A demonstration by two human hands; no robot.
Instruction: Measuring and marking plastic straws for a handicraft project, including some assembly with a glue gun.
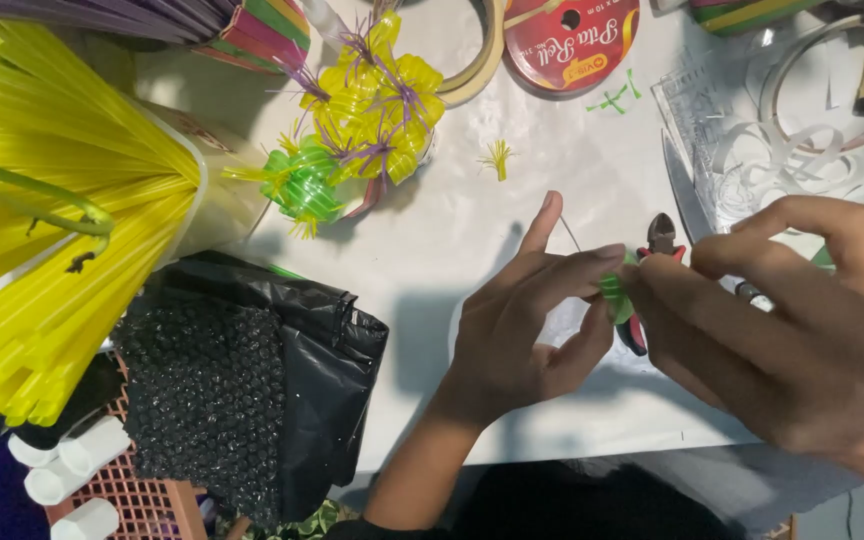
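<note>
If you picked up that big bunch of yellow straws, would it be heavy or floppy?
The bunch of yellow straws is probably light, since straws are thin hollow tubes. Loose ends fan out, so some could slip free. Each looks fairly stiff but could kink if squeezed.

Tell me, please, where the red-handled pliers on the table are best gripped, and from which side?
Grip the pliers by the red handles, coming from the near side. The metal jaws point away toward the tape rolls, while the handles run back under the two hands holding a green piece. Those hands cover most of the handles, so they would need to lift first.
</note>
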